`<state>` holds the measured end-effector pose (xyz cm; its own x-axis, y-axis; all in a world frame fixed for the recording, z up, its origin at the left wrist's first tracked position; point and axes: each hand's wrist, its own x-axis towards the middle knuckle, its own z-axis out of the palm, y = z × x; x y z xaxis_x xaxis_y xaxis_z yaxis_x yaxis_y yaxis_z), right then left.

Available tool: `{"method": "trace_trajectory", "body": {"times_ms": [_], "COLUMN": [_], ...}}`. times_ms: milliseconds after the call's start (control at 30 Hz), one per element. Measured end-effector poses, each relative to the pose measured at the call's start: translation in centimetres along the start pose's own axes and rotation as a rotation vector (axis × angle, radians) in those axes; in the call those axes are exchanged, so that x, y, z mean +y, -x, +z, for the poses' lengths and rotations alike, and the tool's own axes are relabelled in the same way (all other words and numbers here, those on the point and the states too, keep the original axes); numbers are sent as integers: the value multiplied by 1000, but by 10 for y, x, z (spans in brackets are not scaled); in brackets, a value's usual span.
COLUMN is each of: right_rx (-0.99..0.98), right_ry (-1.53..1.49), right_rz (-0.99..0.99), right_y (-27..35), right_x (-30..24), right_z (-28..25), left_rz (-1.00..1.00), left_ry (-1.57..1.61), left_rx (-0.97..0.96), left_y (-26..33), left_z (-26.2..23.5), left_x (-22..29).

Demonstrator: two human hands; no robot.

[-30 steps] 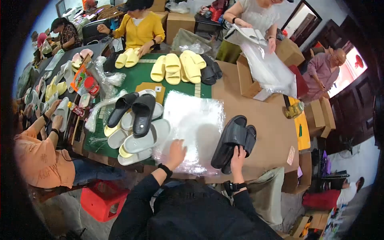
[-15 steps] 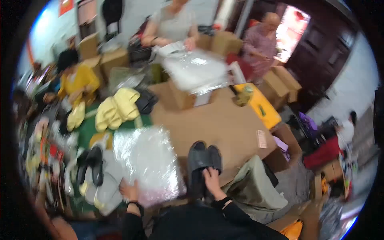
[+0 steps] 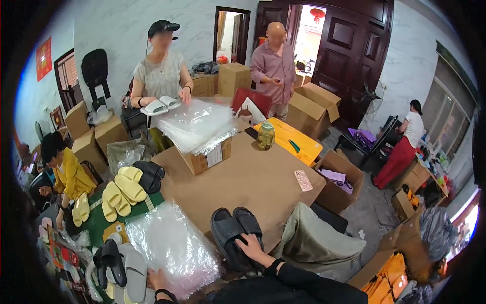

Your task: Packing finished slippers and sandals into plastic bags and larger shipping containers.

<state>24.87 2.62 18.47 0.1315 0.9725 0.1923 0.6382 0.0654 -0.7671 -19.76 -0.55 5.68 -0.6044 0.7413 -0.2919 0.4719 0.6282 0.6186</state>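
My right hand [image 3: 251,249] has its fingers curled over a pair of black slippers [image 3: 227,234], side by side at the near edge of the brown tabletop. Beside the near left corner of a stack of clear plastic bags [image 3: 169,243] is my left hand [image 3: 158,280], its fingers loosely apart with nothing in them. Just left of that hand lie grey slippers [image 3: 135,273], and next to them another black pair [image 3: 113,262]. Yellow slippers [image 3: 129,187] and dark slippers [image 3: 149,176] sit farther along the green surface [image 3: 104,225].
Across the brown table [image 3: 238,187], a person handles white slippers [image 3: 161,105] over bags on a carton [image 3: 210,159]. A jar [image 3: 266,137] and a phone [image 3: 303,181] stand to the right. Grey-green cloth [image 3: 316,238] drapes beside my right arm. Open boxes [image 3: 340,177] stand beyond.
The view has tilted up and steadied, showing more of the room. My right hand stays on the black slippers; my left stays by the bags. The person across now has white slippers clearly in view.
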Motion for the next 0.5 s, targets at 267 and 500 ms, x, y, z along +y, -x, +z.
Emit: {"method": "trace_trajectory", "body": {"times_ms": [267, 500], "right_rx": [-127, -143], "right_ry": [23, 76], "right_rz": [7, 19], "right_y": [-4, -6], "right_x": [-2, 2], "right_z": [-7, 19], "left_rz": [-59, -65], "left_ry": [-244, -140], "left_rx": [97, 226], "left_y": [4, 36], "left_z": [-10, -4], "left_x": [17, 57]}}
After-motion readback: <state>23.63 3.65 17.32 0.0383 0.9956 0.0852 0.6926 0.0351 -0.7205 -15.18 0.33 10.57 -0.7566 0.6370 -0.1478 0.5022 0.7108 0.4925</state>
